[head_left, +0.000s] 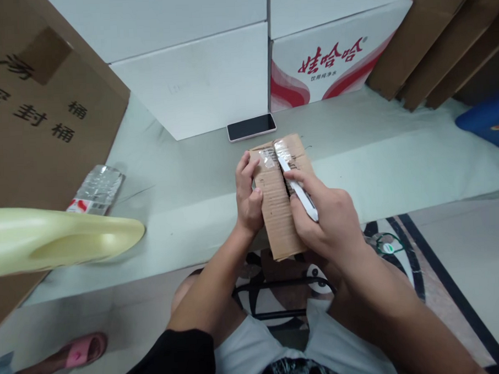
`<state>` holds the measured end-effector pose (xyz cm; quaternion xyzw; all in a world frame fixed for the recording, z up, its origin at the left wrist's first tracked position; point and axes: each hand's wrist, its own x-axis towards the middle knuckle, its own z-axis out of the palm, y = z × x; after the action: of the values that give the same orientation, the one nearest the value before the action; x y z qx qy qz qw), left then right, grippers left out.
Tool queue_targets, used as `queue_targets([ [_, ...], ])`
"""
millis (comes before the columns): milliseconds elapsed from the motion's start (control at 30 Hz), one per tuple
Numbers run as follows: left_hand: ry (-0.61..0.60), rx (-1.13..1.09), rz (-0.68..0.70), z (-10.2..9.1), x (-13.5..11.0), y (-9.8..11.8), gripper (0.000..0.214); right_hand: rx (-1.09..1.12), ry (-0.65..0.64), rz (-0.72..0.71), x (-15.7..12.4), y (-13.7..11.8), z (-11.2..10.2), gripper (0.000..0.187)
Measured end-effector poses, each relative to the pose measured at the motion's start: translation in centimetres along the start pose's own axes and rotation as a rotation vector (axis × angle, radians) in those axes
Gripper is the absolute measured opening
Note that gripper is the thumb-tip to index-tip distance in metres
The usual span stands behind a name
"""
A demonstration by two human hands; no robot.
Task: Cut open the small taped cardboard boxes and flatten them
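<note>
A small brown cardboard box (pixel 277 208) is held at the table's front edge, above my lap. Clear tape crosses its far end, and a dark gap runs along the middle seam. My left hand (pixel 249 195) grips the box's left side, fingers curled over the edge and thumb on top. In my right hand (pixel 327 208) is a white utility knife (pixel 301 193), its tip at the tape by the seam. The blade itself is too small to make out clearly.
Behind the box lies a phone (pixel 252 128) by stacked white cartons (pixel 212 84). A large brown carton (pixel 32 136), a yellow curved object (pixel 61 239) and a crumpled clear-and-red package (pixel 98 188) stand left. Folded cardboard (pixel 429 41) and a blue object (pixel 488 121) are right. Another person's pink-slippered foot (pixel 86 350) shows lower left.
</note>
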<state>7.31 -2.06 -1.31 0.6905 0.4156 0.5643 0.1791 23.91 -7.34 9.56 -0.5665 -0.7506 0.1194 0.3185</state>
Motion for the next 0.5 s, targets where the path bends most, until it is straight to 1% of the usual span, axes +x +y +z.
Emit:
queue_targets([
  [233,0.02,-0.018,0.014,-0.04,0.03,-0.24,0.057,0.043,0.057,-0.03,-0.21,0.25,0.0,0.039],
  [367,0.034,0.017,0.022,-0.04,0.08,-0.47,0.058,0.141,0.122,-0.054,-0.45,0.36,-0.26,0.034],
  [500,0.057,0.041,0.018,0.05,0.09,-0.61,0.06,0.235,0.183,-0.03,-0.75,0.36,-0.88,0.029],
])
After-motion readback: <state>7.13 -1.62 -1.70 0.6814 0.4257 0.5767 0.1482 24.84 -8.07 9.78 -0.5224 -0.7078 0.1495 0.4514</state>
